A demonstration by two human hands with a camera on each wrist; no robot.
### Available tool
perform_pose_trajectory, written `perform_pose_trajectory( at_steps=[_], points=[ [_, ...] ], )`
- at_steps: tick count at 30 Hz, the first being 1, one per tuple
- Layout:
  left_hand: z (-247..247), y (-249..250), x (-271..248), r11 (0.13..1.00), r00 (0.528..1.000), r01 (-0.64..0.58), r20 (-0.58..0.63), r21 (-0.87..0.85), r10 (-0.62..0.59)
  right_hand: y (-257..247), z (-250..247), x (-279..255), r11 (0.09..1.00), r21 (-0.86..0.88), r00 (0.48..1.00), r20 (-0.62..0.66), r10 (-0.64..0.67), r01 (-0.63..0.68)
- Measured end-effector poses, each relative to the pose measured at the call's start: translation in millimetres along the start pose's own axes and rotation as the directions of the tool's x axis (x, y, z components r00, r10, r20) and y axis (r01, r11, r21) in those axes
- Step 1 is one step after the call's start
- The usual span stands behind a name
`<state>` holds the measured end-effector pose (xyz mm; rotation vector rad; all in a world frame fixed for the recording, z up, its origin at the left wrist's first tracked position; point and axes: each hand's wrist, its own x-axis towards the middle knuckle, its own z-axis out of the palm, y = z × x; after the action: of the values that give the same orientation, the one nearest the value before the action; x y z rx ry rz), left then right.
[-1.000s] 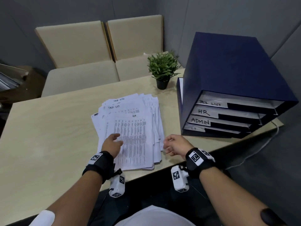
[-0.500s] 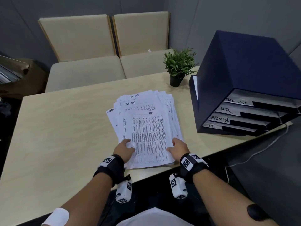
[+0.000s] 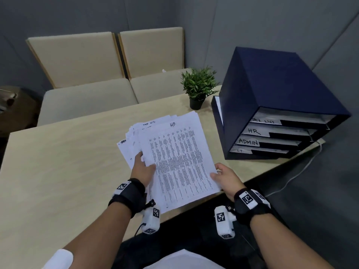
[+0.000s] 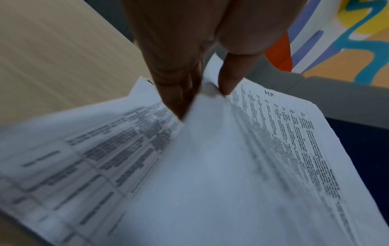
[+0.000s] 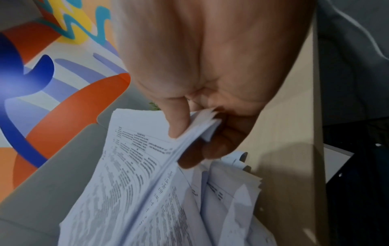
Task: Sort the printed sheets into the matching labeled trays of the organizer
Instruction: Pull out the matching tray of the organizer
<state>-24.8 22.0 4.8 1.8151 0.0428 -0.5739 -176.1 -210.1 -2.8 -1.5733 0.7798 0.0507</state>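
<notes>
At the centre of the head view, a loose stack of thin white sheets (image 3: 180, 158), printed with dense columns of small black text, is held between both hands above the pale wood-grain table (image 3: 58, 162). The top sheet carries a handwritten "HR" near its far edge; further sheets fan out behind it to the upper left, one marked "TASK LIST". The left hand (image 3: 142, 169) grips the stack's left edge, thumb on top and fingers beneath; in the left wrist view its thumb (image 4: 229, 79) and fingers pinch the paper so that it buckles into a soft fold. The right hand (image 3: 227, 176) grips the near right corner, and the right wrist view shows its thumb (image 5: 179, 119) pressed on top of a thick wad of page edges, with the fingers curled under it. To the right of the head view stands the organizer (image 3: 281, 105), a boxy navy case with four shallow stacked trays, each with a white strip hand-lettered TASK LIST, HR, ADMIN and IT from top to bottom. Just left of it is a small leafy plant (image 3: 198, 86) in a dark round pot. Two beige cushioned chairs (image 3: 108, 74) fill the upper left.
</notes>
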Motion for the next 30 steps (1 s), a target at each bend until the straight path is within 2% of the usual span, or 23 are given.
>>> perform_pose_trajectory(
  at_steps=[3, 6, 9, 13, 20, 25, 30],
  points=[
    [12, 13, -6, 0.995, 0.996, -0.084, -0.019, -0.053, 0.083, -1, -13, -9, 0.999, 0.052, 0.999, 0.032, -0.009, 0.007],
    [27, 30, -14, 0.989, 0.987, -0.134, 0.082, -0.058, 0.139, -6, -29, -13, 0.992, 0.123, 0.999, 0.038, -0.013, 0.009],
    [53, 45, -23, 0.988, 0.962, -0.156, 0.225, -0.015, 0.155, -13, -53, -19, 0.965, 0.253, 0.998, -0.027, -0.065, 0.069],
    [92, 59, -33, 0.987, 0.926, -0.162, 0.347, 0.014, 0.147, -12, -92, -28, 0.924, 0.363, 0.989, -0.129, -0.078, 0.12],
    [170, 73, -51, 0.987, 0.868, -0.153, 0.483, 0.044, 0.113, 7, -175, -40, 0.91, 0.398, 0.94, -0.339, 0.028, 0.117],
    [212, 81, -59, 0.976, 0.848, -0.194, 0.517, 0.096, 0.118, 13, -219, -42, 0.929, 0.364, 0.927, -0.369, 0.075, 0.069],
    [237, 87, -59, 0.98, 0.875, -0.169, 0.474, 0.108, 0.099, 5, -247, -34, 0.94, 0.339, 0.922, -0.376, 0.092, 0.045]
  ],
)
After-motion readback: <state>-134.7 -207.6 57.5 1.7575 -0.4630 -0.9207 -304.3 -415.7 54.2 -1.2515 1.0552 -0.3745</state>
